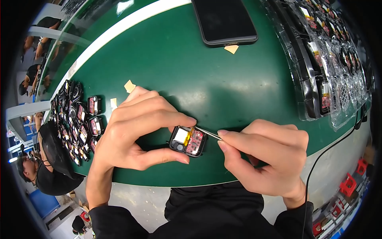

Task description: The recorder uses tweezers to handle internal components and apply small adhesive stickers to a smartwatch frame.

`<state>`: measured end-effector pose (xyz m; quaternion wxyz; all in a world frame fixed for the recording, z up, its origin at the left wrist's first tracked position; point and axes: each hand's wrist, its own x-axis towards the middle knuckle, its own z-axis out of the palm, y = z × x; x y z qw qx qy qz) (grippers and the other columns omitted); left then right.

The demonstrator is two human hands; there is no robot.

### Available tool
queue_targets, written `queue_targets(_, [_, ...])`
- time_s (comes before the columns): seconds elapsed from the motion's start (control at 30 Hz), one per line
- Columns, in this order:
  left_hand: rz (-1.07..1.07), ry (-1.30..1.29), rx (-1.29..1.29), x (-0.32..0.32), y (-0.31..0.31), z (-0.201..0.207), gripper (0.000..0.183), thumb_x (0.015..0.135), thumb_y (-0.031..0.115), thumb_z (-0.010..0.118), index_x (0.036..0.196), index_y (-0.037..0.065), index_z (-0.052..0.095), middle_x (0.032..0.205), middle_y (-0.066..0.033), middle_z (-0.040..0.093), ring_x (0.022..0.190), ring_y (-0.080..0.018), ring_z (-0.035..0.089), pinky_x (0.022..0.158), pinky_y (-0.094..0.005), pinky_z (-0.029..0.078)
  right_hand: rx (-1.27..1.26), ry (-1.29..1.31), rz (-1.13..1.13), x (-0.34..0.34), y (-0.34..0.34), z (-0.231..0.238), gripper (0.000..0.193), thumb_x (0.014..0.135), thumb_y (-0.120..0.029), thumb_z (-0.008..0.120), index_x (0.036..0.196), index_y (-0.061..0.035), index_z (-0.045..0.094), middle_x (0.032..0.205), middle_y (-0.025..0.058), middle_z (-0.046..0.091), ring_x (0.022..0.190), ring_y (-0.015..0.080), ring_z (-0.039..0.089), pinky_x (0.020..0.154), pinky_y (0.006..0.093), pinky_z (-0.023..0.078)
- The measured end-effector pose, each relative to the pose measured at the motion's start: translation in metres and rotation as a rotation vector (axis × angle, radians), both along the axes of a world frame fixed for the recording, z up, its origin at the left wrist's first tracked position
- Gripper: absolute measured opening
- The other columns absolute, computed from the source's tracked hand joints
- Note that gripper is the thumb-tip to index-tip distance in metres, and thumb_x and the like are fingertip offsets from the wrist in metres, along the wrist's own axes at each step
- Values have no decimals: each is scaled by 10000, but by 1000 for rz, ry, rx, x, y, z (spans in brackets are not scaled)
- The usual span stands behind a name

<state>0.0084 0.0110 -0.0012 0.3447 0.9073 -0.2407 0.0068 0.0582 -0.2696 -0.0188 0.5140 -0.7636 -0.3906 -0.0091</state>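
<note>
My left hand (137,133) grips a small black device housing (188,140) between thumb and fingers, just above the green table. Its inside faces up, showing a silver-white battery, yellow tape, a red circuit board and a round dark part. Between the thumb and fingertips of my right hand (264,155) is a pair of metal tweezers (208,133). The tips reach the housing's upper edge, close to my left index fingertip; whether they pinch anything is too small to tell.
Many similar open housings (75,123) are heaped at the left. A black phone (227,22) lies at the back. Clear plastic trays (338,83) with more units are stacked at the right, near a black cable (318,159). Another person (51,159) sits at the far left.
</note>
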Motion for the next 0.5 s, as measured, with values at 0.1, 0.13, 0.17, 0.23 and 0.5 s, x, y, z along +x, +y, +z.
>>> queue_targets(0.1, [4, 1, 1, 0, 1, -2, 656, 653, 510, 1010, 1078, 35, 856, 885, -66, 776, 765, -228, 660, 786, -372, 433, 37, -18, 8, -2, 3, -6, 242, 745, 97, 860, 972, 41, 795, 722, 33, 590, 509, 166, 565, 454, 311, 432])
queue_targets(0.13, [-3, -10, -3, 1, 1, -3, 656, 651, 510, 1011, 1077, 36, 856, 882, -66, 773, 762, -229, 659, 786, -372, 432, 36, -15, 8, -2, 4, -7, 242, 745, 97, 860, 972, 41, 795, 722, 33, 590, 509, 166, 565, 454, 311, 432])
queue_targets(0.17, [0, -6, -2, 1, 1, -4, 656, 651, 510, 1011, 1077, 36, 856, 882, -66, 773, 762, -229, 659, 786, -372, 432, 44, -38, 19, -2, 5, -9, 232, 749, 100, 846, 968, 53, 788, 734, 36, 570, 520, 158, 564, 452, 310, 429])
queue_targets(0.23, [0, -1, 1, 2, 2, -6, 658, 652, 511, 1010, 1079, 34, 855, 878, -64, 770, 762, -229, 657, 784, -373, 431, 53, -55, 30, -1, 6, -13, 222, 753, 102, 833, 965, 64, 780, 745, 38, 550, 531, 149, 563, 450, 309, 425])
queue_targets(0.5, [1, -16, 17, 2, 1, 1, 667, 641, 489, 1033, 1092, 35, 846, 881, -61, 769, 757, -223, 647, 780, -369, 429, -41, -263, 53, -4, 1, -7, 208, 765, 71, 816, 966, 75, 761, 810, 42, 541, 564, 146, 580, 450, 311, 428])
